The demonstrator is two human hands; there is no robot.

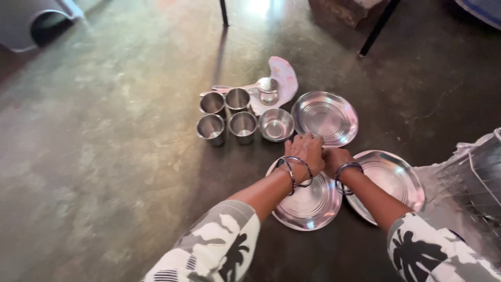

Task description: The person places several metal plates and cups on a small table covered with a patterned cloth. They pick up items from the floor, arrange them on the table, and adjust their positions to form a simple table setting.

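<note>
Three round steel plates lie on the dark floor: a far plate (324, 117), a near plate (310, 203) and a right plate (392, 183). My left hand (305, 149) rests knuckles up at the far rim of the near plate, fingers curled, close to the far plate's edge. My right hand (335, 158) sits beside it, fingers curled between the near and right plates. What either hand grips is hidden. Both wrists wear bangles.
Several steel cups (227, 117) stand in a block to the left, with a small steel bowl (275, 125) beside them. A ladle and small cup lie on a pale cloth (284, 78). A wire basket (477, 177) stands right. Chair legs (378, 26) rise behind.
</note>
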